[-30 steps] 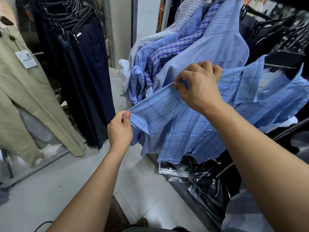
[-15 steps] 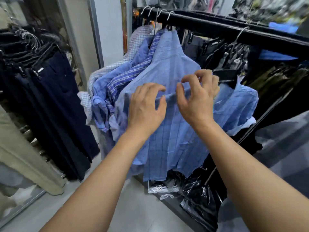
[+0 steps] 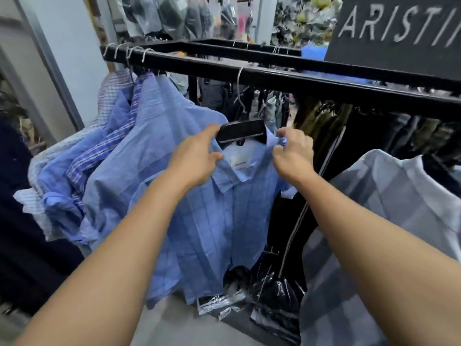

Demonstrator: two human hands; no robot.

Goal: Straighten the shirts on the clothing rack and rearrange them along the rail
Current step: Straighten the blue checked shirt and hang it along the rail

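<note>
A blue checked shirt (image 3: 212, 226) hangs on a black hanger (image 3: 240, 129) hooked over the black rail (image 3: 274, 76). My left hand (image 3: 197, 158) pinches the left side of its collar by the hanger's end. My right hand (image 3: 293, 152) grips the right side of the collar. To the left, several other blue and striped shirts (image 3: 119, 151) hang bunched together at the rail's end. A pale grey checked shirt (image 3: 389, 211) hangs on the right.
Dark trousers (image 3: 311, 136) hang behind the rail. Plastic-wrapped packets (image 3: 262, 293) lie on the rack's base. A black sign (image 3: 399, 31) stands on the upper right. A white wall and metal post (image 3: 50, 71) are at the left, with dark garments (image 3: 15, 221) beyond.
Both hands have moved up from the shirt's sleeve and shoulder to its collar at the hanger. The view has tilted up, showing the rail and sign.
</note>
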